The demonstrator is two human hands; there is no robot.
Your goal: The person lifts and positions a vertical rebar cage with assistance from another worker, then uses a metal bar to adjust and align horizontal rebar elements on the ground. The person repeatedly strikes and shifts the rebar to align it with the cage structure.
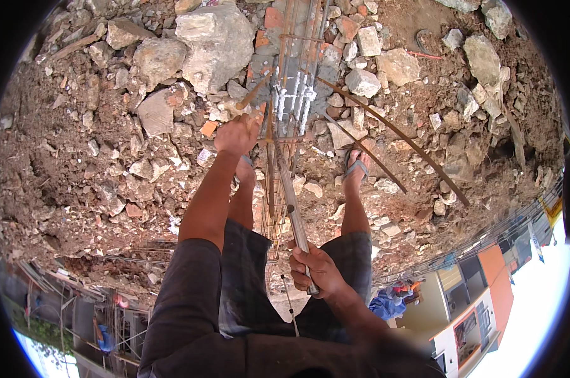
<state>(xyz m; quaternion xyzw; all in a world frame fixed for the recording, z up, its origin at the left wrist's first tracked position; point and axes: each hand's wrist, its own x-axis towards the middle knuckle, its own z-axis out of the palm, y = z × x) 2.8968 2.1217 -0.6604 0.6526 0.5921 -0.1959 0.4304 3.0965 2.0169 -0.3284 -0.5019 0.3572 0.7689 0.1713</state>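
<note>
Rubble-strewn earth [417, 217] lies beneath a straight, worn grey bar [297, 220], right fingers [301, 268] wrapping it, left fingers' [247, 125] grip unclear.

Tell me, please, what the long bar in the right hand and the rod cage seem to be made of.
Long bar: perhaps metal, grey-brown with a dull sheen, though wood is possible. Rod cage: likely steel, rust-brown, partly white, perhaps paint or glare.

1. We observe open ground [414, 16] of brown soil, strewn with broken stone [398, 66].
2. We note one large pale boulder [215, 47] at upper left.
3. We record a cream, white and orange building [496, 268] at lower right.
4. We find bright sky [540, 299] beside it; greenery [29, 321], lower left.
</note>
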